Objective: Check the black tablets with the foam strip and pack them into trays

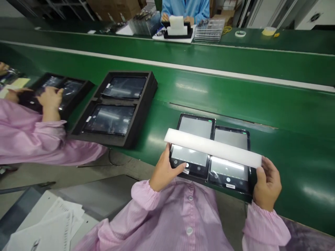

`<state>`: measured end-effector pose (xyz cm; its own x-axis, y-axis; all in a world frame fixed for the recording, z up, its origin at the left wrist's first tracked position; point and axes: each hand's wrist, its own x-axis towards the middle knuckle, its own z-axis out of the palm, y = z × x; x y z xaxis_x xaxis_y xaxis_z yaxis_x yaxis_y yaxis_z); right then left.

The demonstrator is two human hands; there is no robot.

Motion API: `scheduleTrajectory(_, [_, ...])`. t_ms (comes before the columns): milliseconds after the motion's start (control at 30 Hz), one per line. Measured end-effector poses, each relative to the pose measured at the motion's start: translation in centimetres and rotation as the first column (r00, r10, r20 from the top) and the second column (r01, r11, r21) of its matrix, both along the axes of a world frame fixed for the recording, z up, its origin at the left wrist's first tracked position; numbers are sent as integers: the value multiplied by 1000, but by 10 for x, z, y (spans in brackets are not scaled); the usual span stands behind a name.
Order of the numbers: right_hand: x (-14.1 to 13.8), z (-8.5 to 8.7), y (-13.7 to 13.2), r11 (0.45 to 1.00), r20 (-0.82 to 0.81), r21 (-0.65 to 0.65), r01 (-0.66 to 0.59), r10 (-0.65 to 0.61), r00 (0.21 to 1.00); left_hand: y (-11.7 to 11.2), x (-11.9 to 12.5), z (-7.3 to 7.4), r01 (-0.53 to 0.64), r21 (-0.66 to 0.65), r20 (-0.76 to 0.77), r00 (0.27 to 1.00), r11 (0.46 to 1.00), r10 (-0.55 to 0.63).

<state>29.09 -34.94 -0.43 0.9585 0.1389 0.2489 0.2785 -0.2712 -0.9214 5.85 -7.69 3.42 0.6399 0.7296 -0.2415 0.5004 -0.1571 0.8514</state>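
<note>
Two tablets with lit camera screens lie side by side on the green bench in front of me: a left tablet (190,156) and a right tablet (227,173). A white foam strip (213,147) runs across the middle of both. My left hand (167,169) has its thumb stretched over the lower part of the left tablet, at the round on-screen button. Its fingers reach up to the left end of the strip, partly hidden, with thumb and fingers apart. At the other end, my right hand (267,183) grips the strip between thumb and fingers.
Left of me, a black foam tray (141,120) holds two dark tablets. Beyond it, a co-worker's hand (51,97) is over another black tray (78,99). Across the bench, a person in blue (185,8) sits behind stacked clear trays (209,30). Papers (49,223) lie at lower left.
</note>
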Motion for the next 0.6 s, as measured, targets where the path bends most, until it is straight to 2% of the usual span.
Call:
scheduleTrajectory(67, [1, -2, -1, 1000, 0, 18, -5, 5, 1000, -2, 5, 0, -7, 51, -21, 1000, 999, 8])
scheduleTrajectory(233, [2, -4, -2, 998, 6, 48, -30, 29, 1000, -4, 6, -4, -48, 113, 54, 998, 992, 42])
scheduleTrajectory(333, [3, -6, -3, 999, -8, 39, -33, 33, 999, 3, 0, -10, -90, 26, 33, 995, 996, 89])
scheduleTrajectory(433, [2, -7, -4, 999, -21, 40, -22, 23, 1000, 14, -3, -21, -160, -107, 162, 971, 981, 176])
scheduleTrajectory(600, [1, -10, -5, 995, -33, 97, 10, -7, 999, 28, -1, -45, -287, -285, 429, 815, 914, 390])
